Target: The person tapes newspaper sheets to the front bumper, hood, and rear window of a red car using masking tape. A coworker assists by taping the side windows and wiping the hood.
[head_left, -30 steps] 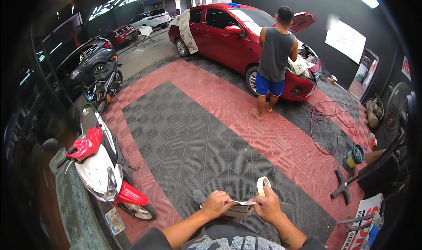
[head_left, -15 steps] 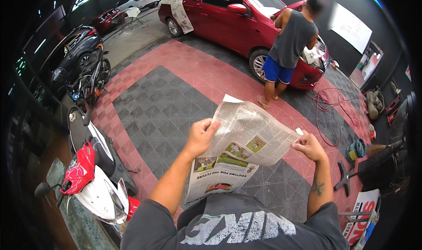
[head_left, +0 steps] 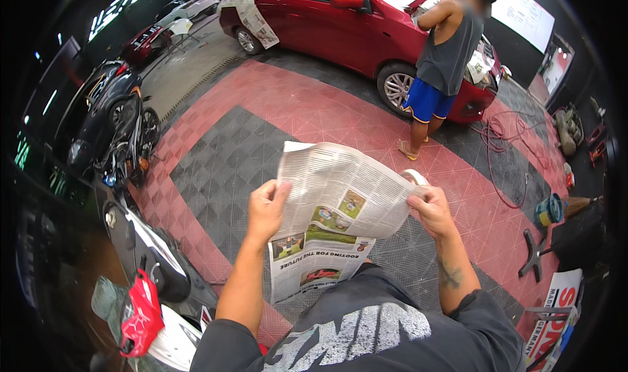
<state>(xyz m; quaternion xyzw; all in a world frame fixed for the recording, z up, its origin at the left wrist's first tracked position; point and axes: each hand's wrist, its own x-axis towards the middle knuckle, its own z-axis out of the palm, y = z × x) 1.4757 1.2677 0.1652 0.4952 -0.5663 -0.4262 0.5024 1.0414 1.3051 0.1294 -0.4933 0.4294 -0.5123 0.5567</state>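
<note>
1. Newsprint comes first: a newspaper sheet (head_left: 333, 208) is held open in front of the person's chest, above the tiled floor (head_left: 261, 130). Its long axis runs from the lower left, near the body, up to the right, and its far top edge points away toward the red car (head_left: 353, 25).
2. Its lower part, with the colour photographs, hangs folded down against the dark shirt.
3. On the sheet's left edge, the left hand (head_left: 265, 208) has its grip clenched on the paper, thumb on top and fingers behind.
4. On the right edge, the right hand (head_left: 432, 210) pinches the paper in a closed grip; what looks like a roll of pale tape (head_left: 413, 176) sits just at its fingers, though the view there is too poor to be sure.
5. Farther out, another person (head_left: 445, 65) in a grey vest and blue shorts stands at the car's front wheel.
6. To the left, a white and red scooter (head_left: 150, 287) is parked, with a black motorcycle (head_left: 114, 130) beyond it.
</note>
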